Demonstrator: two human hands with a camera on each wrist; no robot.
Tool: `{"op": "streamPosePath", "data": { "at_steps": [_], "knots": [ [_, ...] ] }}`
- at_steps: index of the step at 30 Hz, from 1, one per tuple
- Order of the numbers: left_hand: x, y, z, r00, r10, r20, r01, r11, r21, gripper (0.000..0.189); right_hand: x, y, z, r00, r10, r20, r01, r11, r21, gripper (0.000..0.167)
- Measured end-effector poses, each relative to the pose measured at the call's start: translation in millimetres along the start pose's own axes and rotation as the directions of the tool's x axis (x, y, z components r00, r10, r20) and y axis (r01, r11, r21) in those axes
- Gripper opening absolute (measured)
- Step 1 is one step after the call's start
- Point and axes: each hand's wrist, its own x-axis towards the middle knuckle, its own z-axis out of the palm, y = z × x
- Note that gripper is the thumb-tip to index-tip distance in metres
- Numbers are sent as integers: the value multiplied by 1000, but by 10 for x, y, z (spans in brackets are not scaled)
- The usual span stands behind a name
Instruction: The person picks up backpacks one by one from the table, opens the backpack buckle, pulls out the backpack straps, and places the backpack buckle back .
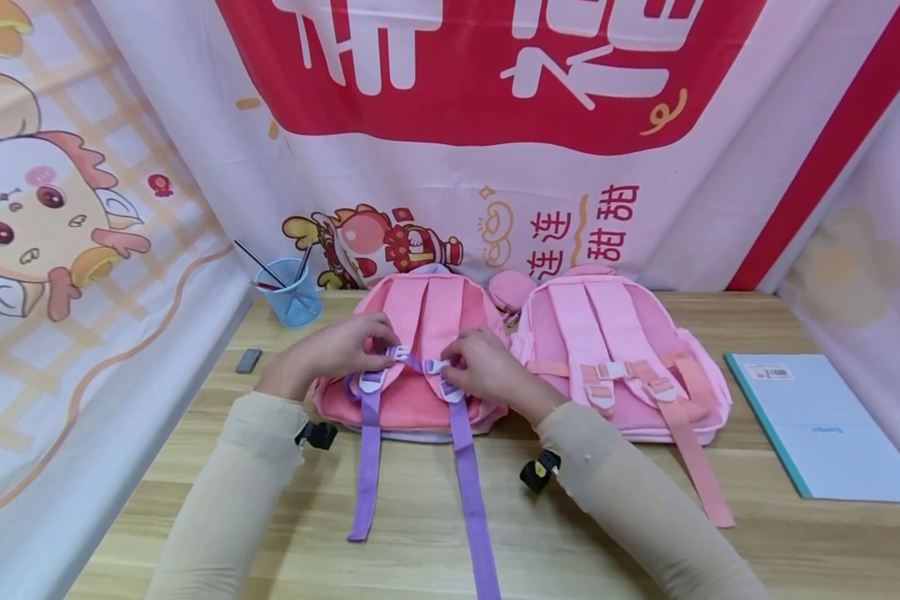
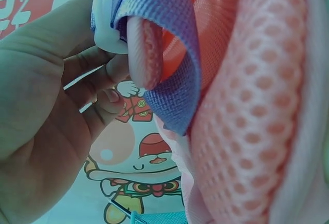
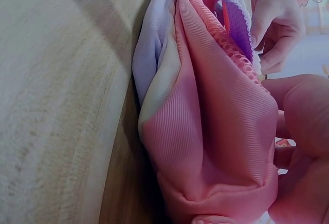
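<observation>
So, peach-strapped bag (image 1: 621, 321) looks buckled; purple-strapped bag (image 1: 442, 310), beside it on the table (image 1: 307, 508), seemingly isn't; left hand (image 1: 345, 343) pinches left clip (image 1: 400, 353), right hand (image 1: 489, 365) pinches right clip (image 1: 436, 366), fingertips closed; clips apart, joining apparently left.

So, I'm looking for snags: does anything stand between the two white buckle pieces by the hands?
Purple strap shows between the buckle piece at the left hand and that at the right hand; whether it blocks them, I can't tell.
</observation>
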Motion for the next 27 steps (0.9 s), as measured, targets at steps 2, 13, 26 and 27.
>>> {"op": "streamPosePath", "data": {
  "at_steps": [2, 13, 26, 27],
  "knots": [
    [-2, 8, -5, 1000, -6, -4, 6, 1000, 3, 27, 2, -7, -4, 1000, 4, -3, -4, 1000, 3, 25],
    [6, 27, -54, 1000, 3, 14, -3, 1000, 25, 27, 73, -126, -13, 1000, -8, 6, 7, 1000, 26, 31],
    [-37, 50, -135, 1000, 21, 7, -22, 1000, 22, 25, 226, -210, 38, 999, -24, 27, 22, 998, 52, 33],
    [-40, 48, -140, 1000, 27, 4, -27, 999, 24, 25, 239, -214, 41, 999, -27, 29, 25, 998, 50, 33]
  ]
}}
